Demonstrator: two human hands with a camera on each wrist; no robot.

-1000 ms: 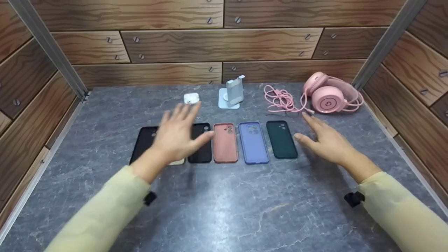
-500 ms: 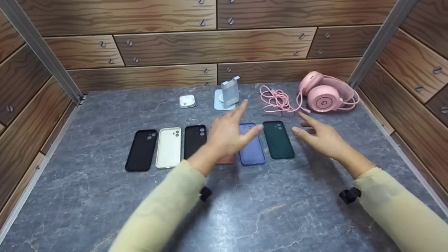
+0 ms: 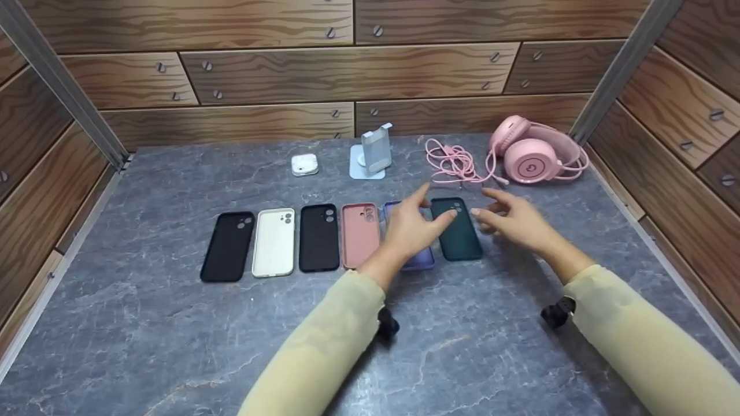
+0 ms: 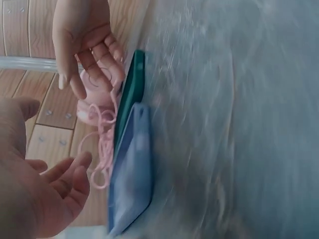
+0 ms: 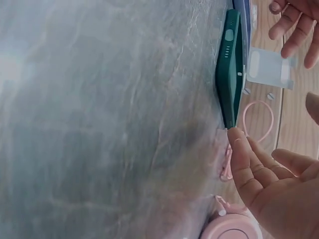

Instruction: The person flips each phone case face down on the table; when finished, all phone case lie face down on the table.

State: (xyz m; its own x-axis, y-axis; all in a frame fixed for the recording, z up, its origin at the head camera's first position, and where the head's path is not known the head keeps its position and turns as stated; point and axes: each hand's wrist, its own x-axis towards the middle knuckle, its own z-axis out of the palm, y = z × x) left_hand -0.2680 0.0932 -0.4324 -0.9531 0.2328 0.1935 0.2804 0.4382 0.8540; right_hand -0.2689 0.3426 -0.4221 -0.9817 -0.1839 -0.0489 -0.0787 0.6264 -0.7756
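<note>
Phone cases lie in a row, inner sides up. A dark green one (image 3: 458, 242) ends the row at the right, beside a blue one (image 3: 421, 261). My left hand (image 3: 409, 230) hovers over the blue case and partly hides it, thumb and forefinger toward the green case's far end. Just right of the green case is my right hand (image 3: 516, 224), its fingers bent loosely. Both palms face each other with nothing held, as the left wrist view shows with the green case (image 4: 132, 82) between them. In the right wrist view, my right fingertips come close to the green case's end (image 5: 230, 99).
Leftward in the row are a pink case (image 3: 359, 234), a black case (image 3: 319, 240), a white case (image 3: 274, 245) and another black case (image 3: 227, 248). Behind stand a white earphone box (image 3: 304, 164), a pale blue phone stand (image 3: 377, 151) and pink headphones (image 3: 532, 159) with their coiled cable (image 3: 454, 162).
My left hand has swept right across the row, from over the left cases to the blue one. My right hand has shifted slightly left, its fingers more bent. The cases have stayed in place.
</note>
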